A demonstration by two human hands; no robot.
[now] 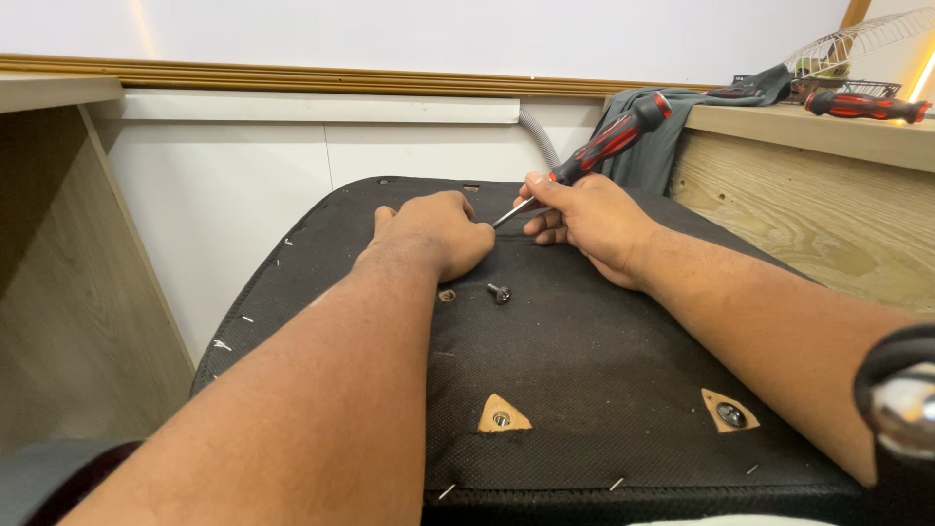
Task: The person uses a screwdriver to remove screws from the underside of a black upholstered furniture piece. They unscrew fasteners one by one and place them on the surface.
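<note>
head: screwdriver (609,142) between hands (516,229)

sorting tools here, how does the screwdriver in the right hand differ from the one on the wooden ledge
The held screwdriver is gripped in the right hand, tilted, its metal shaft pointing down toward the left hand. The spare screwdriver lies flat and untouched on the wooden ledge, shaft not visible. Both have red-and-black handles.

Bright, even indoor light, warm glare streaks on the wall, wide-angle stretching at blurred edges.
</note>
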